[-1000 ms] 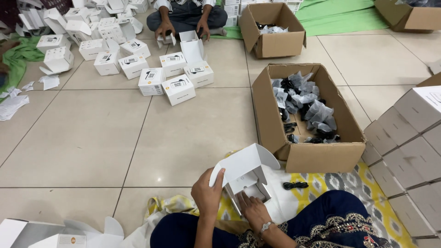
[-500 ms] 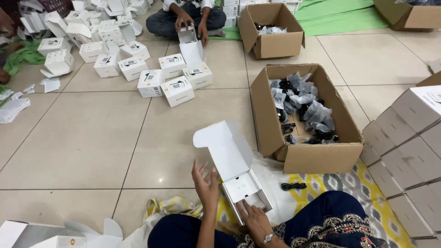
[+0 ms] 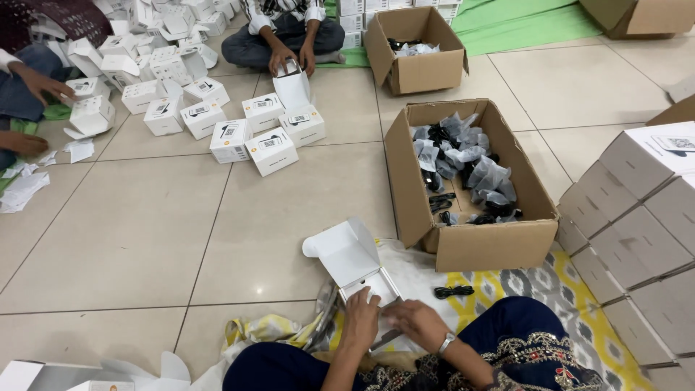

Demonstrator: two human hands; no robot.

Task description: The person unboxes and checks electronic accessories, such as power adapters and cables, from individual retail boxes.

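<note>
Both hands on a small white box (image 3: 360, 269) that sits open on the patterned cloth (image 3: 507, 284) just in front of the person's lap, lid flap up and tilted away. Left hand (image 3: 361, 318) lies flat on the box's near edge, fingers pressed down; right hand (image 3: 418, 324) is beside it, fingers curled at the same edge, pinch not clear. Black coiled cable (image 3: 454, 292) lies on the cloth just right of the box. Big cardboard carton (image 3: 478, 242) of bagged black parts behind. Risk: pressing unevenly could crease the thin flap or skid the box on the loose cloth.
</note>
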